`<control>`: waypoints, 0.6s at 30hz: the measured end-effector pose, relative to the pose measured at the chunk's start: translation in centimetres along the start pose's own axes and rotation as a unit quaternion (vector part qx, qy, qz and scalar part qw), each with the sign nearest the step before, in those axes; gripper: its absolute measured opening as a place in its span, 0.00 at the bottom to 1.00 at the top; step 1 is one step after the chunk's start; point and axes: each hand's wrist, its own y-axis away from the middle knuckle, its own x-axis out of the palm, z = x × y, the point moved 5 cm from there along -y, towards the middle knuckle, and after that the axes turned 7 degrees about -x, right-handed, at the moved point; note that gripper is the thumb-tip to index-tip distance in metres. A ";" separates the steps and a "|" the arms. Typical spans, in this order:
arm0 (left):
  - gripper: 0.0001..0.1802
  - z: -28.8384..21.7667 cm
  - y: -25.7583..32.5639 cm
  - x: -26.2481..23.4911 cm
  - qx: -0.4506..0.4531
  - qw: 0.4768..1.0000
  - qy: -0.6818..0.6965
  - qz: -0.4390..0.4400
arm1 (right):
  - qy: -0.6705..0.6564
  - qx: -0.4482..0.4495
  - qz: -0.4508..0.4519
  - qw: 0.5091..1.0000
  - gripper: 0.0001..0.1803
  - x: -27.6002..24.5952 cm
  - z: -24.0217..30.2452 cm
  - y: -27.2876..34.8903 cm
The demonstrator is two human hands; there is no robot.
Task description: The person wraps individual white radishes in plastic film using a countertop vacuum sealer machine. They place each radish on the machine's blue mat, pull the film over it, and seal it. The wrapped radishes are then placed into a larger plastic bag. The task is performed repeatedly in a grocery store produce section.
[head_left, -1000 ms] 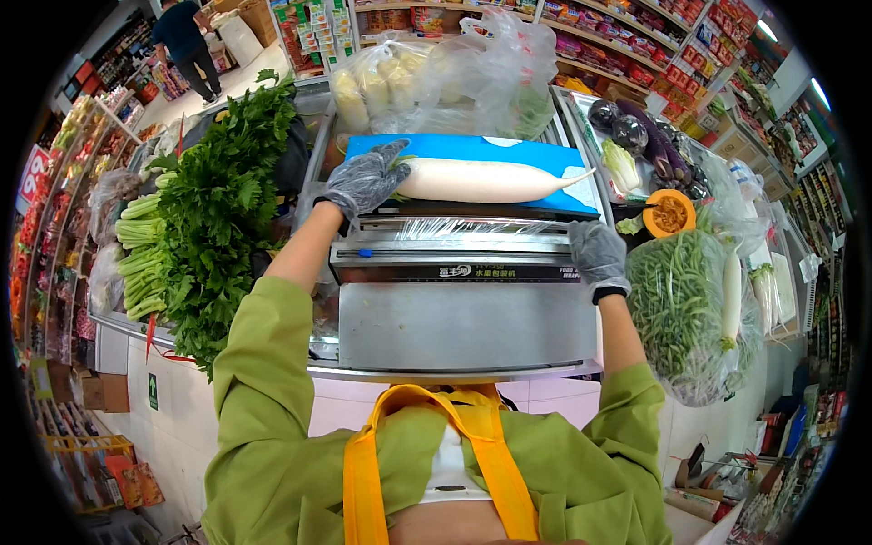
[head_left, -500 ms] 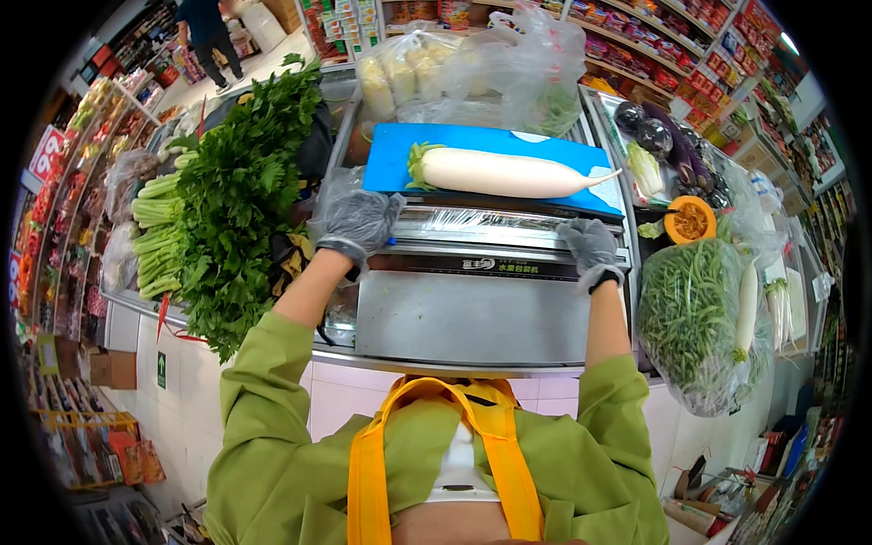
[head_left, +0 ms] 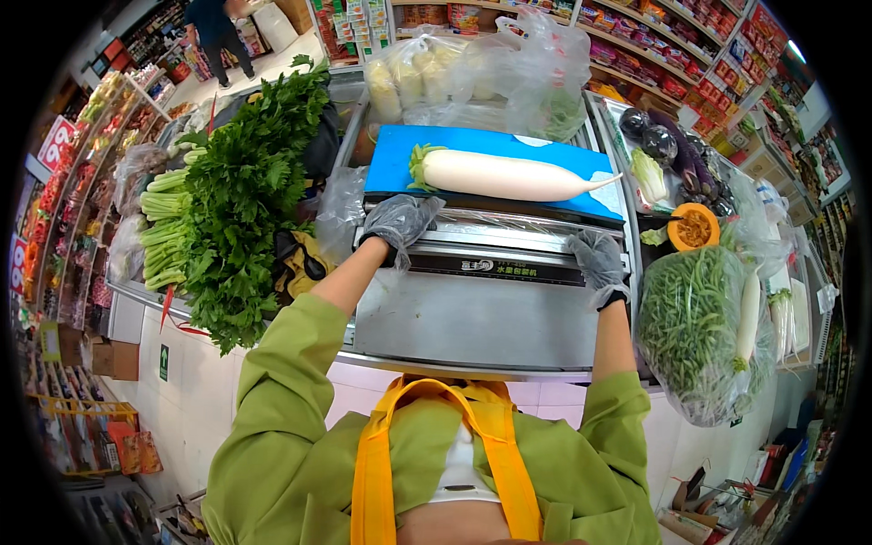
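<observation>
A long white daikon radish (head_left: 509,175) with trimmed green tops lies across the blue panel (head_left: 386,150) of a film-wrapping machine. Below the panel runs a roll of clear plastic film (head_left: 504,223). My left hand (head_left: 402,221), in a clear glove, lies over the left part of the roll with its fingers stretched to the right. At the roll's right end, my gloved right hand (head_left: 597,258) has its fingers curled over the edge; its fingertips are partly hidden. The machine's bare grey plate (head_left: 472,318) lies between my forearms.
Leafy celery (head_left: 241,191) is piled at the left, beside a crumpled clear bag (head_left: 341,213). Bagged corn (head_left: 427,73) stands behind the machine. At the right are a cut pumpkin (head_left: 693,227), wrapped eggplants (head_left: 672,150) and a bag of green beans (head_left: 690,318). A person (head_left: 218,41) stands far off.
My left hand has slid right along the film roll, away from its left end. My right hand stays at the right end. The radish has not moved on the panel.
</observation>
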 end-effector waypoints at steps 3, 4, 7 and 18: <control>0.37 1.0 -0.4 -0.3 0.031 0.999 0.018 -0.015 | -0.049 -0.011 -0.009 0.999 0.10 -0.3 0.7 0.2; 0.36 -0.1 0.7 -1.4 0.025 0.998 -0.029 -0.051 | -0.107 -0.008 -0.027 0.994 0.09 -0.3 -0.3 0.3; 0.37 0.6 1.3 -2.4 -0.037 0.989 -0.110 -0.091 | -0.236 0.026 -0.029 0.971 0.08 0.1 -0.9 -0.1; 0.32 -4.8 6.7 -4.2 0.017 0.991 -0.078 -0.107 | -0.653 0.121 0.058 0.745 0.08 1.9 -0.8 -2.5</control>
